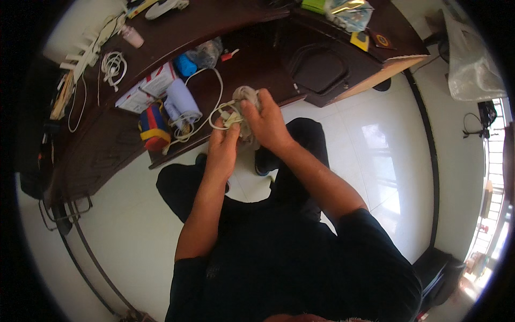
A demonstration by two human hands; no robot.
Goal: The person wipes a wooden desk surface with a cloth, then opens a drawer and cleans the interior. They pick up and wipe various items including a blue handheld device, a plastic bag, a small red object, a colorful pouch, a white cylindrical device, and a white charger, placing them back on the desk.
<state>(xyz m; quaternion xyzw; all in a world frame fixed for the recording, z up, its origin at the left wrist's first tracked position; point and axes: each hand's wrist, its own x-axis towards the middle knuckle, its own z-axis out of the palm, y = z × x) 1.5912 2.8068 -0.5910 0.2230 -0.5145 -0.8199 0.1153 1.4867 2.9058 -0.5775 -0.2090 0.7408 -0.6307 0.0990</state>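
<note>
My left hand (224, 147) grips a pale plug end with a loop of white cable (219, 76) around it. Close beside it, my right hand (267, 120) holds a translucent, crumpled bundle (246, 94), which looks like a plastic bag. Both are over the front edge of an open drawer or low shelf (265, 74) of dark wood. From my hands the cable runs back into that space and past a pale rolled item (181, 100) with cord around its lower end. A blue, red and yellow pouch (155, 126) lies left of the roll.
White-and-red boxes (149, 86), a blue roll (185, 65) and a clear plastic bag (207, 52) sit farther back. On the desktop lie a coiled white cable (114, 68), a power strip (90, 56) and a pink bottle (132, 36). A cabinet door (320, 66) stands at right.
</note>
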